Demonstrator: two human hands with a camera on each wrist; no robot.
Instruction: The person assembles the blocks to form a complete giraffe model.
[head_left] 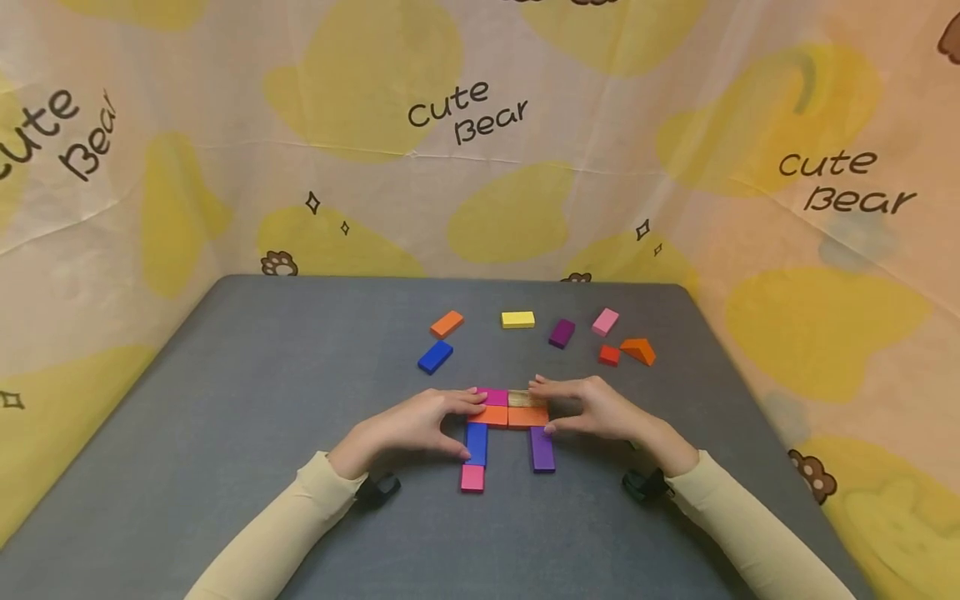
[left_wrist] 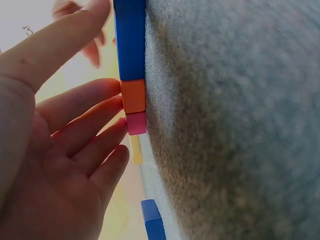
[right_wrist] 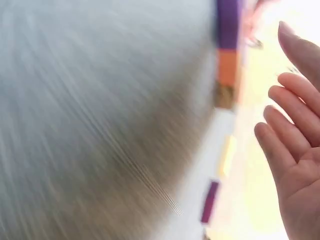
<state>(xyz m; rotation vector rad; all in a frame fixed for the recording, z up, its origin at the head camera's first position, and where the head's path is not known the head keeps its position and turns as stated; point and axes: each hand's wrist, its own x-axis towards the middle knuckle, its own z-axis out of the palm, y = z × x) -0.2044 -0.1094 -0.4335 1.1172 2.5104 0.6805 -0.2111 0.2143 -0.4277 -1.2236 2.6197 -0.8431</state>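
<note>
A flat arrangement of toy blocks lies on the grey table. Its top row pairs a magenta block (head_left: 492,397) with a gold block (head_left: 520,399); below are a left orange block (head_left: 491,417) and a right orange block (head_left: 528,417). From these a blue block (head_left: 476,444) and a purple block (head_left: 542,450) extend toward the person, with a pink block (head_left: 472,478) at the blue one's near end. My left hand (head_left: 423,421) has loosely extended fingertips at the arrangement's left edge. My right hand (head_left: 600,408), fingers relaxed, hovers beside the right edge; the right wrist view shows a gap.
Behind the arrangement lie loose blocks: orange (head_left: 447,324), blue (head_left: 435,357), yellow (head_left: 517,320), dark purple (head_left: 562,333), light pink (head_left: 605,322), red (head_left: 609,356) and an orange wedge (head_left: 638,351). A printed cloth (head_left: 480,192) surrounds the table (head_left: 300,350).
</note>
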